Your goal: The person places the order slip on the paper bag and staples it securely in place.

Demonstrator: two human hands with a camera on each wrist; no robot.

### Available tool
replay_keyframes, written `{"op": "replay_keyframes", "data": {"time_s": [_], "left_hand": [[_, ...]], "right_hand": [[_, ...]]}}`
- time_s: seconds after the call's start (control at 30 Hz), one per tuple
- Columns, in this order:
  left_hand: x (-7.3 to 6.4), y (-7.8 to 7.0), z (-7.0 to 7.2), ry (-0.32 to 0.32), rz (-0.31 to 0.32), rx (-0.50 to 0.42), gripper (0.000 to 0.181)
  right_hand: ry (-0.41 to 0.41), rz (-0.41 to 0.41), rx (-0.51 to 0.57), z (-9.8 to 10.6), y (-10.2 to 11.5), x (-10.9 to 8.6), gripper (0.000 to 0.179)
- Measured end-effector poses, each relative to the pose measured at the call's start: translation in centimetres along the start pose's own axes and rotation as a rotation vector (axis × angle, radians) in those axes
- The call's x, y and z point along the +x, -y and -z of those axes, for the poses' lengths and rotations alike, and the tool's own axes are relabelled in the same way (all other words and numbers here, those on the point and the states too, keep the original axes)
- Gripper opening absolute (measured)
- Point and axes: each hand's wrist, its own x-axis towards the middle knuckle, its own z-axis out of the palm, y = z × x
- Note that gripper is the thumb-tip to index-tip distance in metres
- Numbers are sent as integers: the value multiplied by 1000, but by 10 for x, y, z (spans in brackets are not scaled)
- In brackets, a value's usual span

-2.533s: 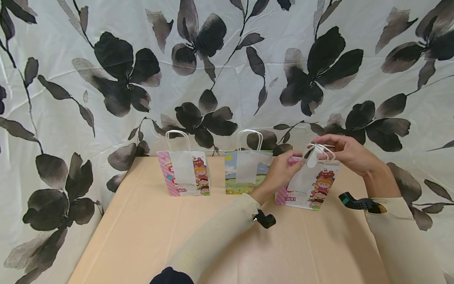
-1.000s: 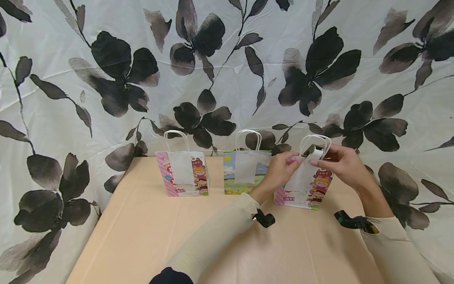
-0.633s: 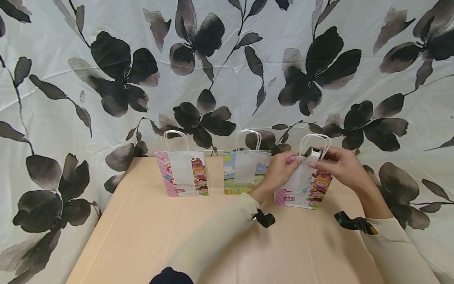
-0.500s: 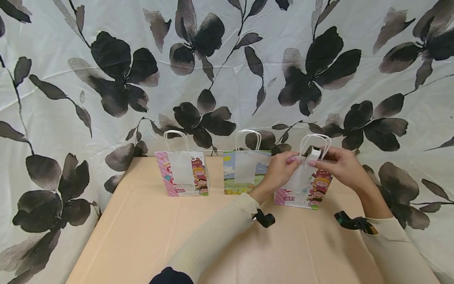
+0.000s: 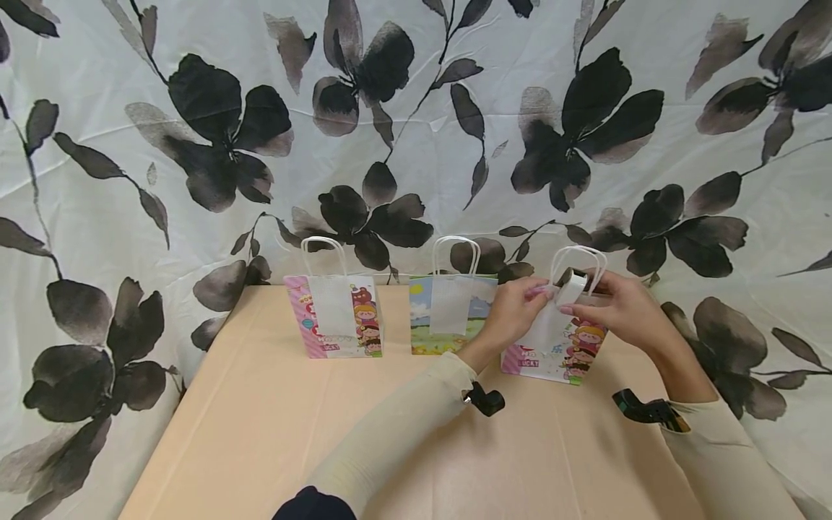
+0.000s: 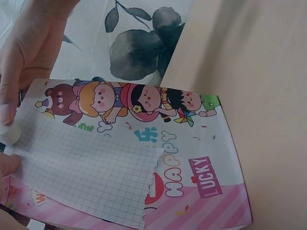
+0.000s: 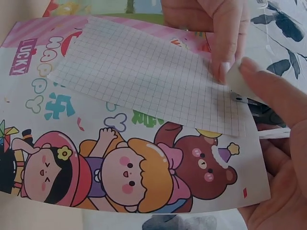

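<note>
A small white-and-black stapler (image 5: 572,287) is at the top edge of the right-hand paper gift bag (image 5: 588,339), which stands slightly tilted. My right hand (image 5: 627,307) holds the stapler between thumb and fingers; in the right wrist view the thumb lies on its white top, and its black base (image 7: 261,112) is partly behind the bag's rim. A torn piece of grid paper (image 6: 86,163) lies against the bag's printed front. My left hand (image 5: 513,314) pinches the top edge of the bag and paper at the left of the stapler. The fingertips behind the rim are hidden.
A pink cartoon bag (image 5: 369,339) and a blue-green meadow bag (image 5: 422,336) stand to the left, each with white paper on its front. Their white handles stand upright. The tan table (image 5: 292,433) reaches back to a floral cloth (image 5: 455,144).
My right hand has moved down and left, bringing the stapler lower at the bag's rim. The bag's handles, earlier bent over by the right hand, stand up now. My left hand stays put.
</note>
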Motion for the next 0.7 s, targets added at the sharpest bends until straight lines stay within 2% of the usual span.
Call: {"op": "replay_keyframes", "data": {"time_s": [0.2,0.37,0.5,0.7], "left_hand": [[0,2,-2,-8,-3,-7,27],[0,2,-2,-8,2,7,27],[0,2,-1,6,6,21,28],[0,0,2,41,23,28,31]], "right_hand": [[-29,14,21,-2,-1,-1,54],[-79,-11,-91,-6,-3,-4,57],[-122,11,-156,-9,-3,-5,53],[-137,43,-96,-17,-2,-6,49]]}}
